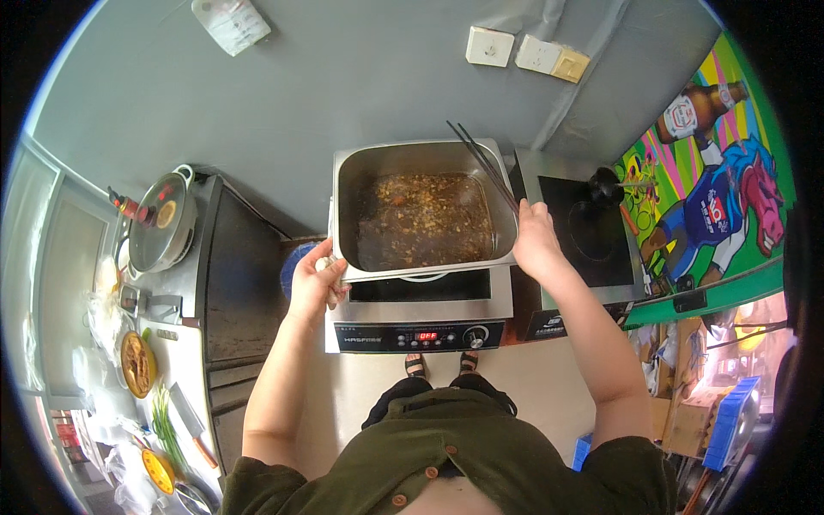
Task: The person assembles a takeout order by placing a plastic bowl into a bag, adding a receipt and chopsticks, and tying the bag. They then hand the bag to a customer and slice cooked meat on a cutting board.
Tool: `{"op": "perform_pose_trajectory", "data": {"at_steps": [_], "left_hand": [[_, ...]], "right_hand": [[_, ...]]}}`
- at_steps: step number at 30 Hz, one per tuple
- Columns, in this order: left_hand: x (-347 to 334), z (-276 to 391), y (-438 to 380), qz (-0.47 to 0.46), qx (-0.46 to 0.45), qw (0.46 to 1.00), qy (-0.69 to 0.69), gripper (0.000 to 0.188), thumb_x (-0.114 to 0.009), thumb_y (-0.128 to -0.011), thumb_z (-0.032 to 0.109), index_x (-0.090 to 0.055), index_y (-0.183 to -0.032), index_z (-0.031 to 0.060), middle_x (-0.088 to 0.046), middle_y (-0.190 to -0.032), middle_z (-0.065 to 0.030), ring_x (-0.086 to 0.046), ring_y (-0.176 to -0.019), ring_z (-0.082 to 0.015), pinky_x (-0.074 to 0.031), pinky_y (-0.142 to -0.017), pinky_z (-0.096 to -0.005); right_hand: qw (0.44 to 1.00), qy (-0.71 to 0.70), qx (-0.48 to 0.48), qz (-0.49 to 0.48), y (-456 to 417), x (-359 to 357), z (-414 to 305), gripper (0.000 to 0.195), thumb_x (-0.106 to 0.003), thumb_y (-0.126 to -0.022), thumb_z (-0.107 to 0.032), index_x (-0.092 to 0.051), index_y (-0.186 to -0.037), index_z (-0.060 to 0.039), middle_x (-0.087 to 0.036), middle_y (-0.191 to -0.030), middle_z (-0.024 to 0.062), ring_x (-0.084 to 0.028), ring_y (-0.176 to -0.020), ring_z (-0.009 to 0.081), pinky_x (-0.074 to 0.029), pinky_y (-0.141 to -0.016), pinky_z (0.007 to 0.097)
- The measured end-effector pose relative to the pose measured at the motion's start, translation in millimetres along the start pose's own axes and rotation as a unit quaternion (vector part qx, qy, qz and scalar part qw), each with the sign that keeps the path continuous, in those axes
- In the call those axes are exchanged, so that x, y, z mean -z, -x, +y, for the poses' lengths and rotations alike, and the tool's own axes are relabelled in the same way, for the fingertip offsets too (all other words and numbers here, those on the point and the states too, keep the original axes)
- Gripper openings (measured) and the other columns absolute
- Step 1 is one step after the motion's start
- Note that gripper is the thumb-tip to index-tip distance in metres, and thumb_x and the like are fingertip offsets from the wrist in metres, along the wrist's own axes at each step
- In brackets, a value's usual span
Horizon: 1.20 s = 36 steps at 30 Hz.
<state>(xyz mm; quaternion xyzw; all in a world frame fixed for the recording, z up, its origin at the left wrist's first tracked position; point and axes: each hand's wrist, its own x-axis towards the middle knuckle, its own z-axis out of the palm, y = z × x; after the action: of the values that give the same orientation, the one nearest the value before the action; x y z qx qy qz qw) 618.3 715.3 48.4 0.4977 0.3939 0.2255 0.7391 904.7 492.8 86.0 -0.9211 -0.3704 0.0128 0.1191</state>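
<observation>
A deep rectangular stainless steel pan [418, 271] holds dark brown liquid with yellowish bits and some red floating in it. It is over an induction cooker [418, 312] whose display reads OFF. My left hand [315, 280] grips the pan's near left corner, with a crumpled cloth [335, 293] between hand and metal. At the right rim, my right hand [537, 238] holds the pan together with a pair of dark chopsticks [486, 164], which slant up over the far right corner. Whether the pan touches the cooker or is held just above it, I cannot tell.
A second induction cooker [586, 232] with a black ladle [605, 187] stands right. On the left are a lidded pot [164, 222], a white cutting board [183, 347], a cleaver [187, 412], green onions [164, 418] and a yellow bowl [138, 365]. Wall sockets [489, 46] are behind.
</observation>
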Motion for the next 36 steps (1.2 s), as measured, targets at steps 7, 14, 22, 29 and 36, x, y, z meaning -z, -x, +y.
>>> {"op": "perform_pose_trajectory", "data": {"at_steps": [7,14,22,29,36], "left_hand": [[9,5,-9,-0.016,-0.001,1.000,0.023,0.048,-0.064,-0.089,0.000,-0.051,-0.135,0.0010,-0.066,-0.090,-0.0083,-0.061,-0.063,-0.0141,-0.047,-0.045,-0.0266],[4,0,-3,0.060,-0.048,0.995,-0.062,0.042,-0.067,-0.091,0.012,-0.055,-0.130,0.0030,-0.065,-0.083,-0.0078,-0.060,-0.056,-0.0135,-0.044,-0.045,-0.0238],[33,-103,87,0.118,0.057,0.975,0.179,0.034,-0.056,-0.095,0.033,-0.058,-0.112,0.0034,-0.067,-0.081,-0.0135,-0.057,-0.053,-0.0146,-0.044,-0.043,-0.0233],[-163,-135,169,0.018,0.139,0.984,0.111,0.033,-0.049,-0.102,0.028,-0.050,-0.127,0.0079,-0.066,-0.095,-0.0166,-0.064,-0.069,-0.0199,-0.051,-0.056,-0.0285],[-256,-160,158,-0.213,-0.052,0.972,-0.081,0.077,-0.066,-0.093,0.035,-0.025,-0.152,0.0079,-0.038,-0.146,-0.0103,-0.036,-0.137,-0.0215,-0.036,-0.109,-0.0372]], "right_hand": [[0.994,-0.098,-0.047,0.022,5,-29,-48,0.041,-0.020,-0.106,-0.031,-0.041,-0.114,0.0035,-0.059,-0.109,0.0330,-0.061,-0.100,0.0468,-0.050,-0.089,0.0507],[0.975,-0.203,-0.075,-0.051,1,-33,-67,0.044,-0.026,-0.105,-0.029,-0.043,-0.120,0.0087,-0.057,-0.110,0.0335,-0.061,-0.104,0.0402,-0.050,-0.092,0.0471],[0.928,-0.293,0.151,0.175,95,13,-1,0.040,-0.066,-0.089,-0.015,-0.051,-0.124,-0.0001,-0.054,-0.112,0.0173,-0.062,-0.090,0.0320,-0.052,-0.076,0.0388],[0.663,-0.658,-0.067,-0.352,217,-21,76,0.060,-0.061,-0.096,-0.015,-0.032,-0.148,-0.0098,-0.057,-0.115,0.0116,-0.062,-0.095,0.0212,-0.056,-0.079,0.0315],[0.723,-0.669,-0.117,-0.124,169,-52,145,0.044,-0.056,-0.090,0.005,-0.048,-0.132,-0.0071,-0.058,-0.122,0.0079,-0.060,-0.103,0.0152,-0.057,-0.075,0.0266]]}}
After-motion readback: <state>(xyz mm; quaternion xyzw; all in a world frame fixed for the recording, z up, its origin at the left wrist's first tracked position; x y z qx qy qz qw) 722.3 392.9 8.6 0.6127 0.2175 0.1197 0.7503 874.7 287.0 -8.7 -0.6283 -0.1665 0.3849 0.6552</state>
